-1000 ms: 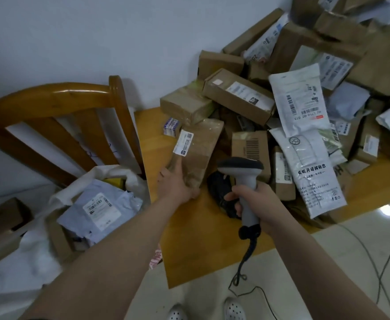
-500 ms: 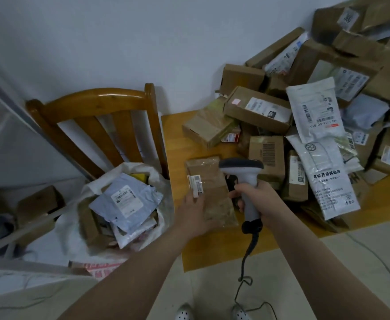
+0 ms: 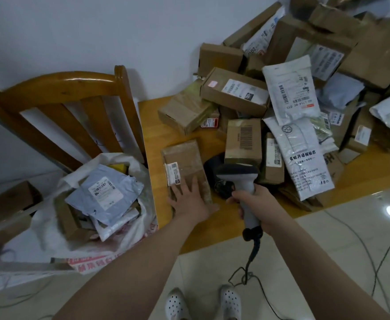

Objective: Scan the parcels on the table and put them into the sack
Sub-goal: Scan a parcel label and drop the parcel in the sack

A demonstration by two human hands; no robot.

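Note:
A flat brown parcel (image 3: 184, 161) wrapped in tape lies on the wooden table (image 3: 214, 229) near its left edge, with a white label on its left side. My left hand (image 3: 189, 199) rests on its near end, fingers straight and spread. My right hand (image 3: 256, 204) grips the handle of a grey barcode scanner (image 3: 240, 179), whose head points at the parcels. A white sack (image 3: 129, 239) stands open on the floor to the left, with a grey mailer (image 3: 106, 190) on top of the parcels inside.
A large heap of cardboard boxes (image 3: 235, 93) and white mailers (image 3: 304, 153) fills the table's back and right. A wooden chair (image 3: 58, 88) stands behind the sack. The scanner's cable (image 3: 251, 259) hangs to the tiled floor, where more cables run at right.
My left hand has brought the brown parcel down from tilted upright to flat on the table and now presses on it. The scanner has stayed beside it. The view has shifted slightly.

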